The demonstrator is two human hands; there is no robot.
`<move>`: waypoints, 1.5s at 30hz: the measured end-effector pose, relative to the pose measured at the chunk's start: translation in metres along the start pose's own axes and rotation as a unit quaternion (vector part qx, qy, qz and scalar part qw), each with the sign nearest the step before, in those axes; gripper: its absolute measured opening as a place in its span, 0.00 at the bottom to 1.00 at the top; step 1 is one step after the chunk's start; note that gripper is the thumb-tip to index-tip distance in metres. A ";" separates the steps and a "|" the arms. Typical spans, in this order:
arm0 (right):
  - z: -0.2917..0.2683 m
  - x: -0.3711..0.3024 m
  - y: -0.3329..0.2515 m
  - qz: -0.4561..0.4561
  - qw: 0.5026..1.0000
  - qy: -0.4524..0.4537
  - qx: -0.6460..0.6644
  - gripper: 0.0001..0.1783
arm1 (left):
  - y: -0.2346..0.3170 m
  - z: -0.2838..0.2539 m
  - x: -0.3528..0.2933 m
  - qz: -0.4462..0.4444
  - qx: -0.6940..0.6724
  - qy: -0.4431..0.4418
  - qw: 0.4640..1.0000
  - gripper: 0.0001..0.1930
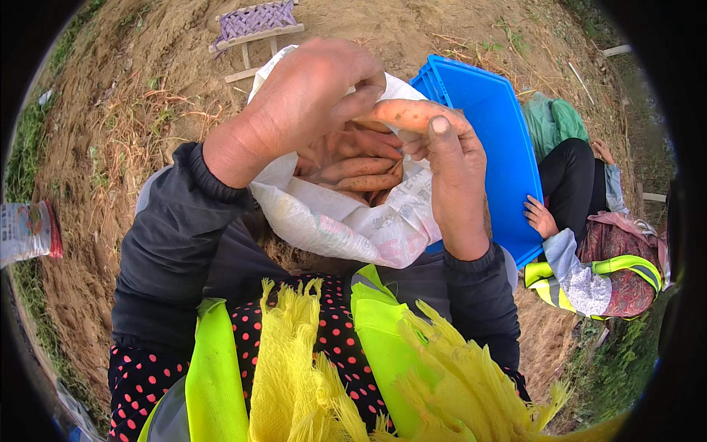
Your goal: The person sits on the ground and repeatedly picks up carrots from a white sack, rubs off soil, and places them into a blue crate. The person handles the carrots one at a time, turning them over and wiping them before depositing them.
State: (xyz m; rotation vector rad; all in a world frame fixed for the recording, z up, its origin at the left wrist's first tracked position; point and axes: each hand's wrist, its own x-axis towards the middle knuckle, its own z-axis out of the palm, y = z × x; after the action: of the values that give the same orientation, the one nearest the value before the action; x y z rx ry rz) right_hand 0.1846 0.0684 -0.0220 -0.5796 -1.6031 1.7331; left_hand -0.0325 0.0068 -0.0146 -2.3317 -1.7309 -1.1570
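Note:
A long orange sweet potato (412, 114) is held over an open white woven sack (324, 221). My right hand (455, 158) is closed around its thicker right end, thumb on top. At the thin left end, my left hand (317, 92) is closed in a pinch against the tip, slightly blurred. The back of that hand hides part of its fingers. Several more sweet potatoes (361, 169) lie in the sack below both hands. The sack's rim is folded down around them.
Right of the sack stands a tilted blue plastic crate (501, 177), with a co-worker's hand (541, 216) on its edge. A green bag (552, 121) lies behind it. A low wooden stool with purple webbing (258, 23) stands on the soil ahead. At far left is a printed bag (28, 232).

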 end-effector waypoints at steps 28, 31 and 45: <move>-0.002 0.001 0.009 0.058 0.995 0.081 0.011 0.18 | 0.008 0.001 0.001 0.066 0.015 0.026 0.997 0.08; -0.003 0.001 0.008 0.073 0.994 0.078 -0.004 0.18 | 0.009 0.002 0.000 0.088 0.045 0.040 0.994 0.08; -0.002 -0.001 0.011 0.068 0.995 0.055 -0.047 0.24 | 0.010 0.005 -0.003 0.055 0.029 0.024 0.998 0.08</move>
State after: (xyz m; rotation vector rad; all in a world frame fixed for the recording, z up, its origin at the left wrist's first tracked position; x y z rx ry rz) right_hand 0.1845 0.0695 -0.0331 -0.8333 -1.6061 1.6986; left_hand -0.0216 0.0029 -0.0158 -2.3138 -1.5781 -1.1198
